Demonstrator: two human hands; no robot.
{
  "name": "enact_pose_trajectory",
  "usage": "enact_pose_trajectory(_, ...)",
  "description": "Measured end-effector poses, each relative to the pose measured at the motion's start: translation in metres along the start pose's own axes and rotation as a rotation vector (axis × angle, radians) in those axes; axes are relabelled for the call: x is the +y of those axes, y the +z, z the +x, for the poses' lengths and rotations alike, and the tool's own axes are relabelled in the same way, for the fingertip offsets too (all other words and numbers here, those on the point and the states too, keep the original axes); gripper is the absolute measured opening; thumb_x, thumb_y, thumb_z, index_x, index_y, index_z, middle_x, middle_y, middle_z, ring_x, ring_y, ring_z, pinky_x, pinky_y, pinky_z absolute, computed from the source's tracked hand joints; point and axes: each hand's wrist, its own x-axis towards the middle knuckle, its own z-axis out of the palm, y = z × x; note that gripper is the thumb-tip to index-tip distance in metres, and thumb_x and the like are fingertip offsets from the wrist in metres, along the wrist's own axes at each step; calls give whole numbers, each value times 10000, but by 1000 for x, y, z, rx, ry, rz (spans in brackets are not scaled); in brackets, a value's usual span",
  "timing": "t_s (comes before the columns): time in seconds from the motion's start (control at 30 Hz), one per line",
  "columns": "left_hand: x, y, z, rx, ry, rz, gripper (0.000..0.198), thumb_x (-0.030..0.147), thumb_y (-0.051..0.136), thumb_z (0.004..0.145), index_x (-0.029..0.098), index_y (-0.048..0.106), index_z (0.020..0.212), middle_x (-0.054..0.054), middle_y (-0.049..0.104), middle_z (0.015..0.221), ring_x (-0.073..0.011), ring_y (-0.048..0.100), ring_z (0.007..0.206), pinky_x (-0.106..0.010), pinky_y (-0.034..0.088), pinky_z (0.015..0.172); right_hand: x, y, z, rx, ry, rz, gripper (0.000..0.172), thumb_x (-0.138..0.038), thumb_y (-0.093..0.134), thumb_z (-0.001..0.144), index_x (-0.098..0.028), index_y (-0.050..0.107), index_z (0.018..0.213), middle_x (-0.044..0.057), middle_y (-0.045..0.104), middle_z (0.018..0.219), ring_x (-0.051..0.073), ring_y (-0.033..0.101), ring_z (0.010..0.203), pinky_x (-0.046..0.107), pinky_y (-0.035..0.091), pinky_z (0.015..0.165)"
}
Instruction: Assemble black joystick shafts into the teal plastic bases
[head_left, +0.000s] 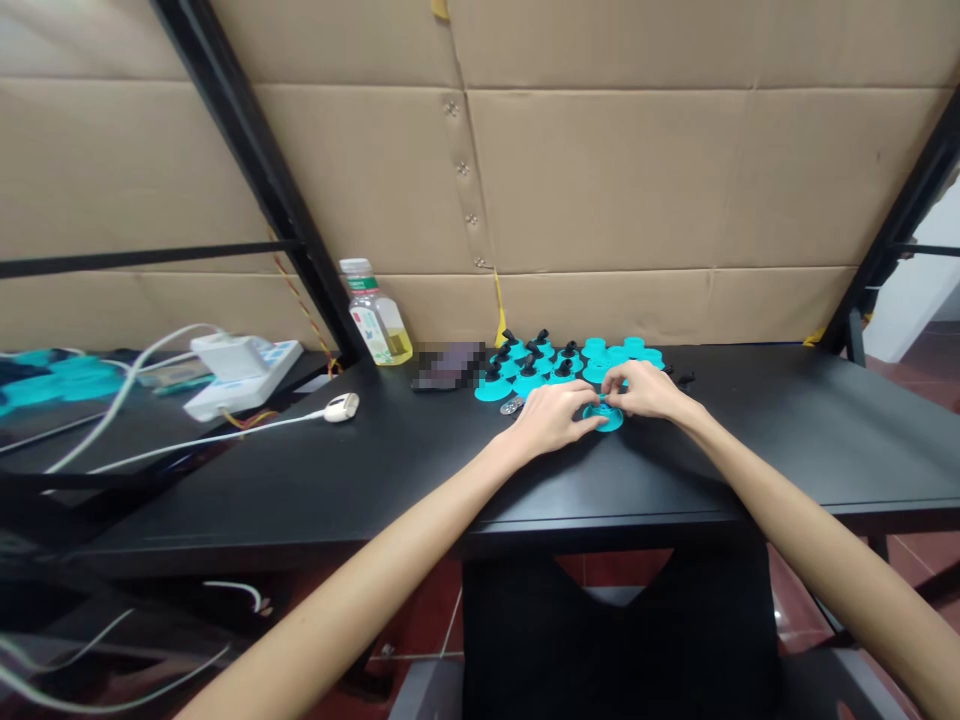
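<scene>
A round teal piece [606, 422], shaped like a suction cup, stands on the black table between my two hands. My left hand [556, 412] grips its left side, thumb at the near edge and fingers behind. Bent over the middle of the same piece, my right hand [643, 388] has its thumb and fingertips pinched together; what they pinch is too small to make out. Just beyond are several teal pieces with black loops [528, 378] on top. Plain teal pieces [622, 352] stand behind my right hand. Small metal discs [512, 406] lie by my left hand.
On the table [420, 460], a bottle of yellow liquid [376, 315] stands by the frame post, beside a blurred dark object [450, 366]. A white cable ends in a plug [342, 407]; a power strip [244, 380] lies left. Cardboard [600, 180] walls the back. Black bits [684, 379] lie right.
</scene>
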Motion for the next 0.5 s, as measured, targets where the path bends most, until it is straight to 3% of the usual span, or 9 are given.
enact_pose_trajectory(0.5,0,3,2,19,7,22,261,423,553,895,219,705,951,-20,702,990,-162,648,825,-230,394,571,-6,-3,0,-27,51,-43,146,-161,585,738,-195,700,822,18,725,873,141,623,750,218,369,583)
